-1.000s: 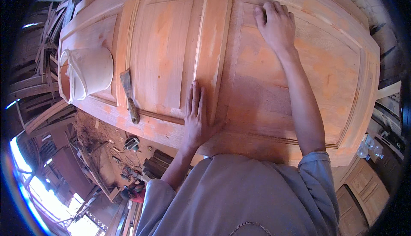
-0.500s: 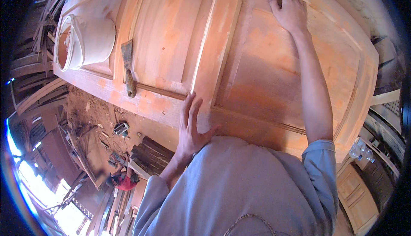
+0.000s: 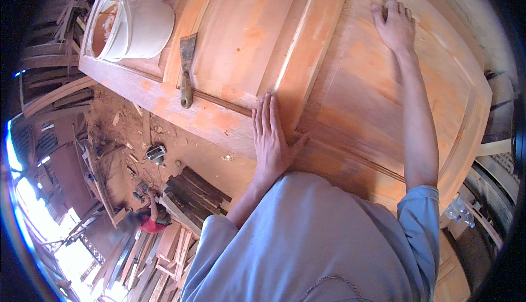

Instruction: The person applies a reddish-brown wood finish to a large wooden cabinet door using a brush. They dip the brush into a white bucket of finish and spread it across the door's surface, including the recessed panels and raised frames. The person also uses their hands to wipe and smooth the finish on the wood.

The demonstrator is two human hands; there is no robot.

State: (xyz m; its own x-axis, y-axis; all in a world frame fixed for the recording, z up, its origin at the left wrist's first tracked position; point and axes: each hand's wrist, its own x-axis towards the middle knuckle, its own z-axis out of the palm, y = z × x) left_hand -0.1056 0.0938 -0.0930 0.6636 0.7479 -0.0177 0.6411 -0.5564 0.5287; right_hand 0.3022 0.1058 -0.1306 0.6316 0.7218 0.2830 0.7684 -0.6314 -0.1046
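A large panelled wooden door point(image 3: 361, 99) lies flat before me, its bare wood blotched with orange patches. My left hand point(image 3: 272, 146) rests on its near frame by the middle upright, fingers stretched out and thumb spread. Toward the far side of the right panel, my right hand point(image 3: 397, 31) presses down with fingers curled. Something dark shows between its thumb and fingers, too small to make out. Left of my left hand lies a scraper point(image 3: 187, 66) with a worn handle. A white bucket point(image 3: 148, 28), reddish-brown inside, lies tipped on its side at the door's far left.
Below the door's left edge, a power tool point(image 3: 155, 153) sits on the dirt floor near a stack of dark boards point(image 3: 197, 190). A person in red point(image 3: 153, 222) crouches at the lower left among timber. Clear plastic bottles point(image 3: 459, 211) are at the right.
The whole view has shifted, so the door and bucket appear farther right. My left hand lies flatter, its fingers straighter. My right hand stays on the far part of the right panel.
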